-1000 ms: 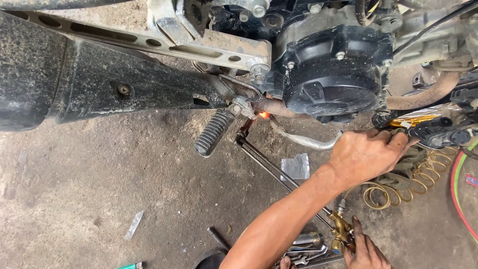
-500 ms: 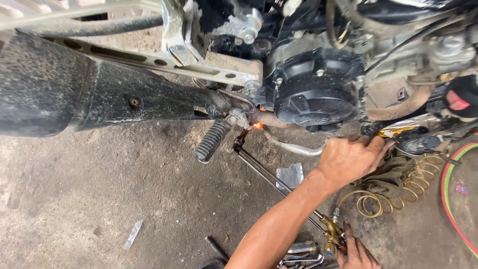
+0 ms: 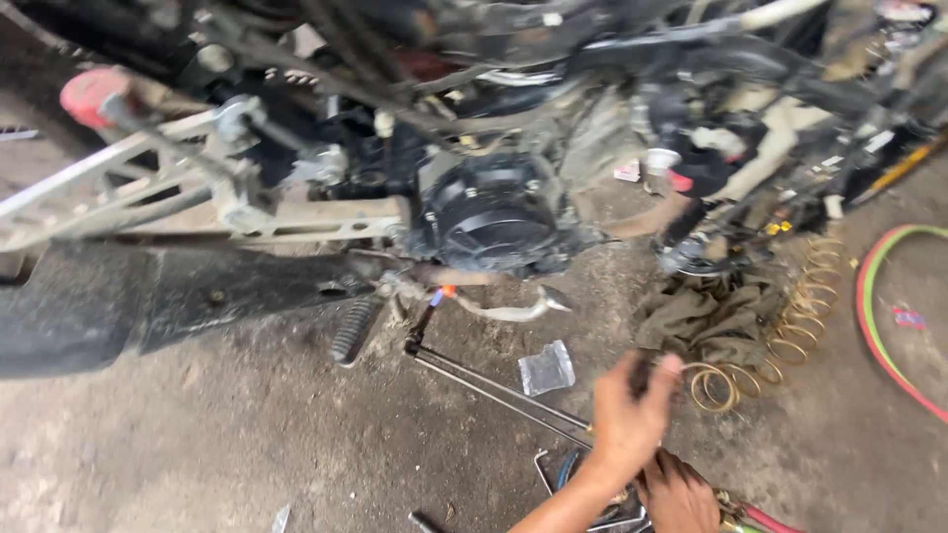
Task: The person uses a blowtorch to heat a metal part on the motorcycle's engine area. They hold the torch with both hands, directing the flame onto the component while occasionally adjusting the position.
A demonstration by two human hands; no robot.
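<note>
My left hand (image 3: 630, 419) hovers low over the concrete floor, below and right of the motorbike's black engine cover (image 3: 494, 222). Its fingers are curled around a small dark object (image 3: 641, 374), which is too blurred to identify. My right hand (image 3: 681, 498) sits just beneath it at the bottom edge, closed on a brass-tipped tool (image 3: 733, 507) with a red hose (image 3: 772, 519). A long thin metal rod (image 3: 494, 390) runs along the floor from the bike's underside towards my hands.
A ribbed footpeg (image 3: 354, 331) and a chrome lever (image 3: 513, 311) hang under the engine. On the floor are a small clear plastic bag (image 3: 546, 368), an olive rag (image 3: 706, 316), a coiled yellow hose (image 3: 790, 331) and a red-green hose (image 3: 874, 316). Loose tools (image 3: 553, 474) lie near my hands.
My left hand has pulled back from under the engine, down towards my right hand. The camera has lifted and swung, showing more of the bike's upper frame.
</note>
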